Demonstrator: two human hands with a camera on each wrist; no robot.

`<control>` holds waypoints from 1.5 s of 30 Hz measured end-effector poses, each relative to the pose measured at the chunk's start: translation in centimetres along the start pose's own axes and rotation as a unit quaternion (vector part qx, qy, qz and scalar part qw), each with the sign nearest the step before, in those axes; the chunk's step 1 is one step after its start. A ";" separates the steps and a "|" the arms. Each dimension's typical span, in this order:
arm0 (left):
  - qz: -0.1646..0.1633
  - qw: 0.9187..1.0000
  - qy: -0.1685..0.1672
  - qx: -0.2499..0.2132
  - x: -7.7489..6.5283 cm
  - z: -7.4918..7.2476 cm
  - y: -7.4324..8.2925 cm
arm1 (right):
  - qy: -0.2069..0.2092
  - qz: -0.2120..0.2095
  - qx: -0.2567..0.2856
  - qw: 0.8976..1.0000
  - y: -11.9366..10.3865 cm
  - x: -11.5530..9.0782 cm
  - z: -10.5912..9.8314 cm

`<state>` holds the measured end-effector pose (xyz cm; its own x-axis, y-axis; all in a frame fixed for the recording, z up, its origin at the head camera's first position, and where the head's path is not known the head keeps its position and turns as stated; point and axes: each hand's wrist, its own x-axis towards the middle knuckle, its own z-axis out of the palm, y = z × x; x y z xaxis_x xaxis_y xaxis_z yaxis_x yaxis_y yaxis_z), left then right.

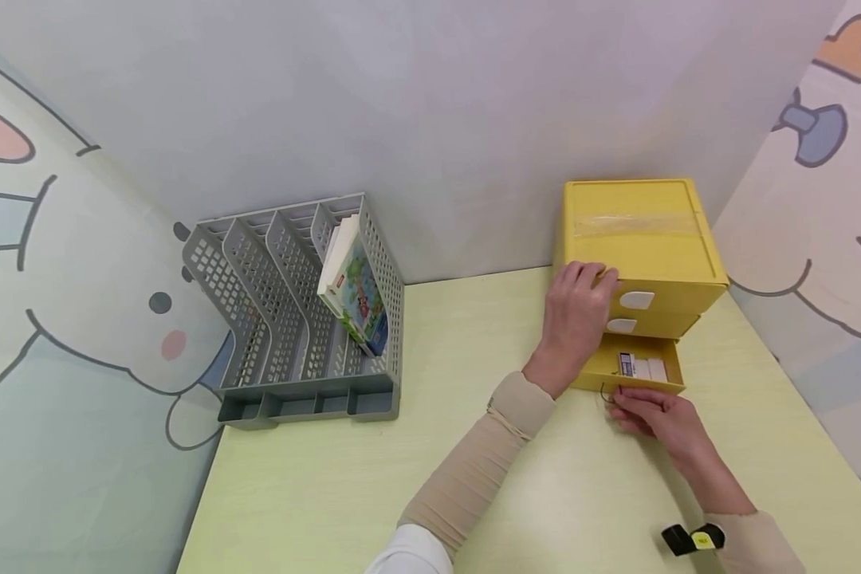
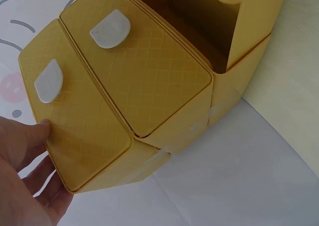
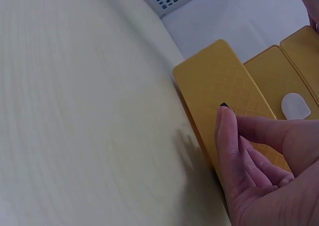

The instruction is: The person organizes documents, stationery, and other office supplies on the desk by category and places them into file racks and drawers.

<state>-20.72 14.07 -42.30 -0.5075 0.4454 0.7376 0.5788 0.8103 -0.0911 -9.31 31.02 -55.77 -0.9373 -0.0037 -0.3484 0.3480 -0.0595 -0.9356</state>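
Observation:
A yellow drawer unit stands against the back wall at the right, its bottom drawer pulled out. My left hand grips the unit's upper front corner; in the left wrist view the thumb lies on the front and the fingers wrap the edge. My right hand, at the bottom drawer's front, pinches a small black thing between thumb and forefinger. A thin dark loop shows beside the fingertips in the head view. The fingers hide the drawer front's middle. Small white boxes lie inside the drawer.
At the left stands a grey file rack with slots and small front trays. Books lean in its right slot. The upper drawers have white tabs. A cartoon-print wall flanks the pale table.

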 end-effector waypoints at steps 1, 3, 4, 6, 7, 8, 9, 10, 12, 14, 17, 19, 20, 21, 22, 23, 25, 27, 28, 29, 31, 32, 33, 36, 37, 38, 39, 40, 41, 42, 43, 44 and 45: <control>0.000 1.000 0.000 0.001 0.0 0.0 0.0 | -0.004 -0.004 0.002 1.000 0.0 0.2 -0.1; 0.000 1.000 -0.003 0.004 0.0 0.0 0.0 | -0.004 -0.005 0.010 1.000 -0.1 0.5 -0.2; 0.000 1.000 -0.005 0.006 0.0 0.0 0.0 | -0.006 -0.006 0.013 1.000 -0.1 0.7 -0.3; 0.000 1.000 -0.008 0.007 0.0 0.0 0.0 | -0.010 -0.009 0.017 1.000 -0.2 1.0 -0.4; 0.000 1.000 -0.008 0.007 0.0 0.0 0.0 | -0.011 -0.010 0.024 1.000 -0.2 1.2 -0.5; 0.000 1.000 -0.009 0.007 0.0 0.0 0.0 | -0.012 -0.010 0.030 0.999 -0.3 1.4 -0.5; 0.000 1.000 -0.009 0.006 0.0 0.0 0.0 | -0.013 -0.010 0.036 0.999 -0.4 1.5 -0.6; 0.000 1.000 -0.007 0.006 0.0 0.1 0.0 | -0.015 -0.010 0.042 0.999 -0.4 1.7 -0.6; 0.000 1.000 -0.008 0.005 0.0 0.1 0.0 | -0.016 -0.009 0.052 0.998 -0.6 2.0 -0.7; 0.001 1.000 -0.009 0.005 0.0 0.2 0.0 | -0.015 -0.005 0.063 0.998 -0.8 2.3 -0.8; 0.002 1.000 -0.016 0.005 0.0 0.2 0.0 | -0.015 -0.002 0.072 0.997 -1.1 2.8 -0.8; 0.002 1.000 -0.018 0.004 0.0 0.1 0.0 | -0.017 -0.002 0.080 0.997 -1.2 3.2 -0.9; 0.002 1.000 -0.018 0.005 0.0 0.1 0.0 | -0.018 -0.001 0.084 0.996 -1.3 3.4 -1.0; 0.002 1.000 -0.019 0.005 -0.1 0.1 0.0 | -0.018 -0.002 0.088 0.996 -1.4 3.6 -1.0; 0.002 1.000 -0.019 0.005 0.0 0.1 0.0 | -0.020 -0.003 0.091 0.996 -1.5 3.9 -1.1; 0.002 1.000 -0.017 0.006 0.0 0.1 0.0 | -0.021 -0.004 0.096 0.995 -1.6 4.1 -1.1; 0.001 1.000 -0.016 0.006 0.0 0.1 0.0 | -0.023 -0.008 0.105 0.994 -1.7 4.4 -1.2; 0.002 1.000 -0.016 0.007 0.0 0.1 -0.1 | -0.026 -0.013 0.113 0.993 -1.7 4.8 -1.3; 0.002 1.000 -0.016 0.007 0.0 0.1 -0.1 | -0.027 -0.014 0.117 0.993 -1.8 5.0 -1.4; 0.002 1.000 -0.016 0.009 0.0 0.1 -0.1 | -0.029 -0.016 0.121 0.992 -1.9 5.1 -1.4; 0.002 1.000 -0.016 0.011 0.0 0.1 0.0 | -0.032 -0.019 0.129 0.991 -2.0 5.4 -1.5; 0.003 1.000 -0.014 0.012 0.0 0.1 0.0 | -0.034 -0.021 0.132 0.990 -2.1 5.5 -1.5; 0.003 1.000 -0.011 0.012 0.0 0.1 0.0 | -0.036 -0.023 0.136 0.990 -2.2 5.7 -1.6; 0.003 1.000 -0.003 0.013 -0.1 0.1 0.0 | -0.042 -0.027 0.143 0.988 -2.3 6.0 -1.7; 0.004 1.000 0.000 0.013 -0.1 0.2 0.0 | -0.044 -0.027 0.144 0.988 -2.4 6.1 -1.7; 0.004 1.000 0.002 0.011 -0.1 0.2 0.0 | -0.045 -0.027 0.144 0.988 -2.4 6.2 -1.8; 0.004 1.000 0.004 0.011 -0.1 0.2 0.0 | -0.046 -0.026 0.144 0.988 -2.4 6.2 -1.8; 0.004 1.000 0.005 0.011 -0.1 0.2 0.0 | -0.047 -0.024 0.144 0.988 -2.4 6.3 -1.8; 0.005 1.000 0.007 0.011 -0.1 0.2 0.0 | -0.048 -0.023 0.142 0.988 -2.4 6.3 -1.9; 0.005 1.000 0.007 0.011 -0.1 0.2 0.0 | -0.049 -0.022 0.141 0.989 -2.4 6.3 -1.9; 0.004 1.000 0.006 0.011 -0.1 0.3 0.0 | -0.049 -0.021 0.140 0.989 -2.4 6.3 -1.9; 0.004 1.000 0.005 0.012 -0.1 0.3 0.0 | -0.050 -0.020 0.139 0.989 -2.4 6.3 -1.9; 0.005 1.000 0.002 0.012 -0.1 0.3 0.0 | -0.051 -0.019 0.137 0.989 -2.3 6.3 -2.0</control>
<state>-20.84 14.09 -42.56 -0.4997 0.4515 0.7393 0.5679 0.8151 -0.1139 -16.01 33.09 -55.89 -0.9511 -0.0963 -0.2935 0.3087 -0.3297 -0.8922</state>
